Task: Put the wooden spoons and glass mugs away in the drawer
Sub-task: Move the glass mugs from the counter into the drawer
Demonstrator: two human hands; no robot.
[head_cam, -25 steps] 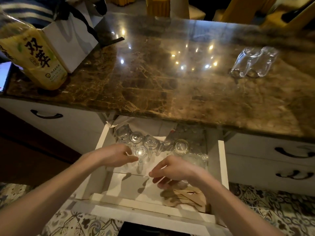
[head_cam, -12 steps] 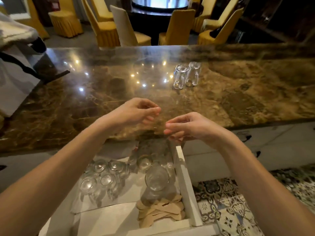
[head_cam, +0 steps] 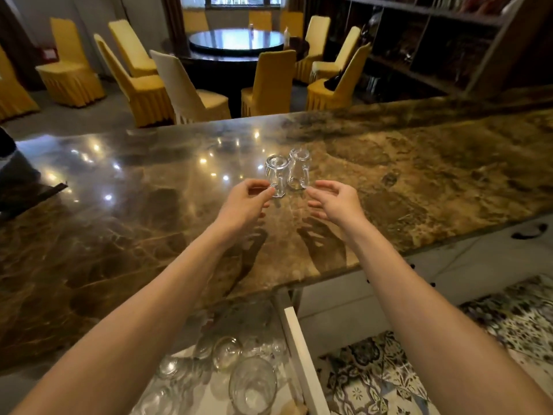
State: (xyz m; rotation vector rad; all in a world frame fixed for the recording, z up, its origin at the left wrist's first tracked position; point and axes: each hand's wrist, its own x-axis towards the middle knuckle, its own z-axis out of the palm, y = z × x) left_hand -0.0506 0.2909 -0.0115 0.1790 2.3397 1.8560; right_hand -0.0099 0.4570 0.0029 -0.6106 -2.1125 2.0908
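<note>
Two clear glass mugs stand upside down and side by side on the brown marble counter point(head_cam: 149, 235), the left mug point(head_cam: 276, 175) touching the right mug point(head_cam: 299, 170). My left hand point(head_cam: 244, 202) pinches the left mug's handle between thumb and forefinger. My right hand point(head_cam: 335, 202) is spread, its fingertips just at the right mug's handle. Below the counter edge the white drawer point(head_cam: 302, 354) stands open, with several glass mugs point(head_cam: 227, 351) and a taller glass point(head_cam: 253, 384) inside. A sliver of the wooden spoons point(head_cam: 294, 410) shows at the bottom edge.
Closed white drawers with dark handles point(head_cam: 526, 233) lie to the right under the counter. Patterned floor tiles point(head_cam: 389, 378) are beside the drawer. Beyond the counter stand yellow-covered chairs point(head_cam: 143, 88), a round table point(head_cam: 236, 40) and a dark shelf unit point(head_cam: 449, 46).
Both hands left the drawer, rose over the counter and reached forward to the two mugs. The left hand has closed on a mug handle. The view tilted up from the drawer.
</note>
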